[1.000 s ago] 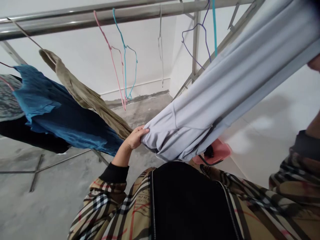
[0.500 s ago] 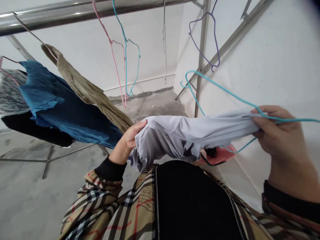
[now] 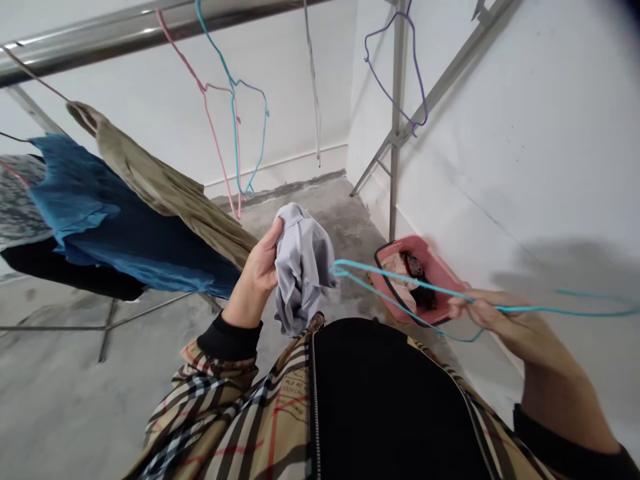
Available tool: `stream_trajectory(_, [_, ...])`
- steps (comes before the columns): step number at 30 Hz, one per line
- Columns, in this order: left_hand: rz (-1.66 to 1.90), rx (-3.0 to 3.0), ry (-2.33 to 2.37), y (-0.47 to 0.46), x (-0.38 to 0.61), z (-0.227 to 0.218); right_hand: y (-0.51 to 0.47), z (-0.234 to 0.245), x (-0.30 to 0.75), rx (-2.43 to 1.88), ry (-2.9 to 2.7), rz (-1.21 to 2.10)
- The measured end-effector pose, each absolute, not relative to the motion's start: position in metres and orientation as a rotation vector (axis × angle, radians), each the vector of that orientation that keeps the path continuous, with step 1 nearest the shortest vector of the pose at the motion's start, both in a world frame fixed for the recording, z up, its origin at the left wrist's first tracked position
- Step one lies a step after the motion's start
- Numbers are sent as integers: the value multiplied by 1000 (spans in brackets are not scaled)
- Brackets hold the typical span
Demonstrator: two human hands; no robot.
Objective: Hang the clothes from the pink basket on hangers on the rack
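Note:
My left hand (image 3: 263,262) is closed on a bunched light-grey garment (image 3: 303,267), whose folds hang down in front of my jacket. What kind of garment it is, I cannot tell. Out to the right, my right hand (image 3: 495,313) grips a turquoise wire hanger (image 3: 415,283) near its middle. The hanger lies almost level, its hook pointing right and one end reaching the grey cloth's right edge. Whether that end touches the cloth or is just in front of it is unclear.
A metal rail (image 3: 100,41) crosses the top left, carrying a pink hanger (image 3: 217,140), another turquoise hanger (image 3: 233,120), olive clothing (image 3: 165,180) and blue clothing (image 3: 115,220). A purple hanger (image 3: 425,87) hangs by the rack's post. A pink basket (image 3: 443,267) with laundry stands by the wall.
The grey garment was stretched between both hands; now only my left hand holds it, bunched up. My right hand has moved down and left with the hanger, and the basket has come into fuller view.

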State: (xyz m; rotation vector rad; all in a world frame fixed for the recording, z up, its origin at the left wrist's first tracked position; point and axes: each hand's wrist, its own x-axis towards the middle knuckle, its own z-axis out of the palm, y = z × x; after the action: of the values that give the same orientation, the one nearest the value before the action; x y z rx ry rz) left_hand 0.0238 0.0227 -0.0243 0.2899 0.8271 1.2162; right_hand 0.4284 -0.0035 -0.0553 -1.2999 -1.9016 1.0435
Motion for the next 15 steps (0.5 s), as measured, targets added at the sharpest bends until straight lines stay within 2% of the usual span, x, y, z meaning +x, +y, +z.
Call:
stream_trajectory(2, [1219,305,835,25,30,-24,-6,-53,412,-1181,-2032,1309])
stream_trajectory(4, [1221,328,844,27,34,-25,-5,-50,393,-1177,-2082,1402])
stream_trajectory(11, [1258,503,943,22,49,-30,4,-46,354,-1281,-2016,1199])
stream_trajectory(15, [1138,1067,1093,15,63,-37,11,-68,340,-1206,-1933,1186])
